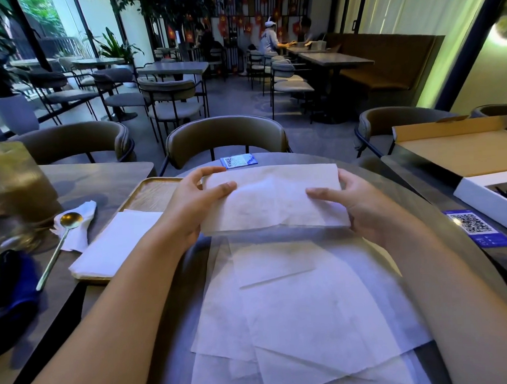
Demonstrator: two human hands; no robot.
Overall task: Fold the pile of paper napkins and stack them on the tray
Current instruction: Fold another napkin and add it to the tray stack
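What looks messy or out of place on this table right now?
Mostly the loose napkins near the table's front edge: they overlap at skewed angles rather than in a squared pile. Left of the tray, a crumpled napkin lies under a gold spoon. The folded stack on the tray looks tidy.

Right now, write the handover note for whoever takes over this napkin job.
Left hand: grips the left end of a folded napkin held above the table.
Right hand: grips its right end.
Tray: left of the hands, with a stack of folded napkins on its near part.
Pile: unfolded sheets lie spread on the table, nearer than the hands.
Done: some napkins stacked.
Left: finish this one, put it on the stack, then fold the pile.
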